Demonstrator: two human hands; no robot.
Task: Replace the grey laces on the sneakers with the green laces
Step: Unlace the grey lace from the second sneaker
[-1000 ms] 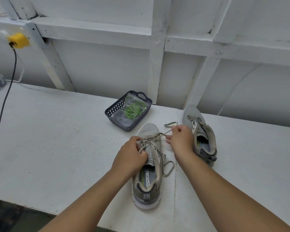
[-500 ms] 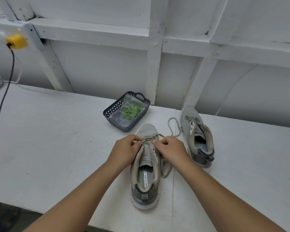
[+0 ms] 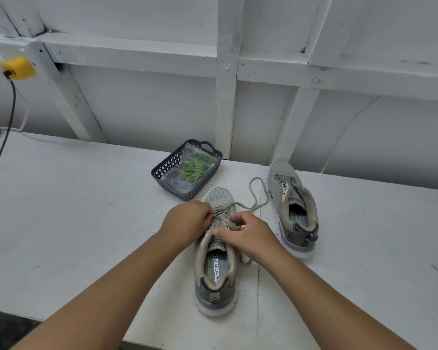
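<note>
- Both hands work at the throat of the near sneaker [image 3: 214, 251]: the left hand [image 3: 187, 221] has its fingers curled, pinching the grey lace [image 3: 257, 195] at the upper eyelets, and the right hand [image 3: 248, 234] has its thumb and fingers closed on the lace or eyelet flap on the other side; which of the two it holds is hidden by the fingers.
- That near sneaker sits heel toward the person, toe away, on the white table [image 3: 74, 210]; a slack loop of its grey lace trails off to the right of its toe and lies on the table.
- By my reading, the task is early: the grey lace is only partly pulled from this shoe, and no green shows in any eyelet.
- Right of the near sneaker and a little farther back stands the second sneaker [image 3: 292, 205], which looks to have no lace in it.
- Just beyond the near sneaker's toe, to the left, the dark basket [image 3: 162, 173] holds the green laces [image 3: 195, 168], which are in a clear bag and apparently untouched.
- Left of the near sneaker the table offers broad open room; its front edge runs close behind the heel, and the wall rises just behind the basket, so pulling lace sideways seems freest.
- Far left of the sneaker, a dark cable [image 3: 3, 145] hangs from a yellow plug [image 3: 18, 69].
</note>
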